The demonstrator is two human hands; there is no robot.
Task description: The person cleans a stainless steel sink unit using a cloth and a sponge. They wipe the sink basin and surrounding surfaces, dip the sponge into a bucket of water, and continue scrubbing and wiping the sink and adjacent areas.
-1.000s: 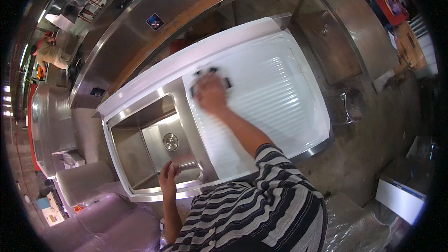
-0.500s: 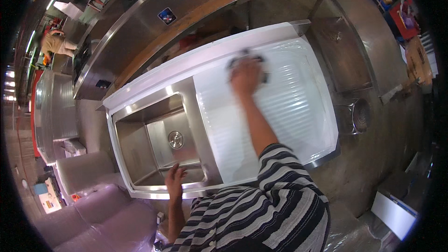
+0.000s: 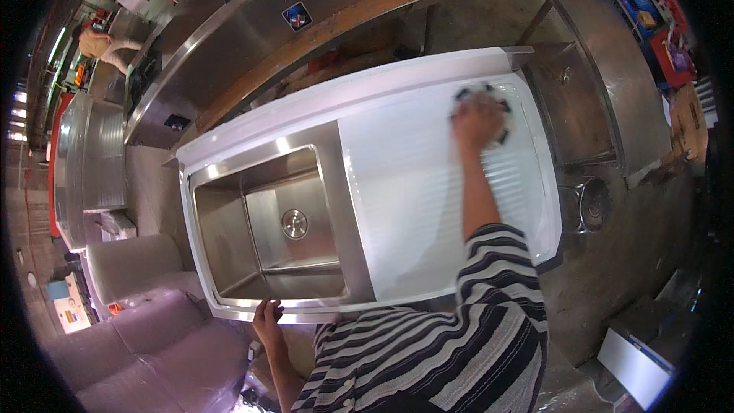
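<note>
A stainless steel sink unit lies before me, with a square basin (image 3: 294, 193) and drain (image 3: 294, 223) on the left. White protective film (image 3: 405, 206) covers the ribbed drainboard on the right. My right hand (image 3: 479, 121) is pressed down on the film near the far right corner, over a dark-and-white bunched rag (image 3: 502, 107), both blurred by motion. At the near front rim of the basin my left hand (image 3: 267, 321) rests with loosely bent fingers apart, holding nothing.
A long steel counter (image 3: 252, 27) stands beyond the sink. To the right are a steel table (image 3: 573, 99) and a round-seated stool (image 3: 589, 203). Film-wrapped panels (image 3: 168, 336) lie at the lower left. Another person (image 3: 99, 44) works at the far left.
My right hand has slid to the right across the film with the rag. My left hand has drawn back from the basin's inner edge to the front rim. The view has shifted slightly.
</note>
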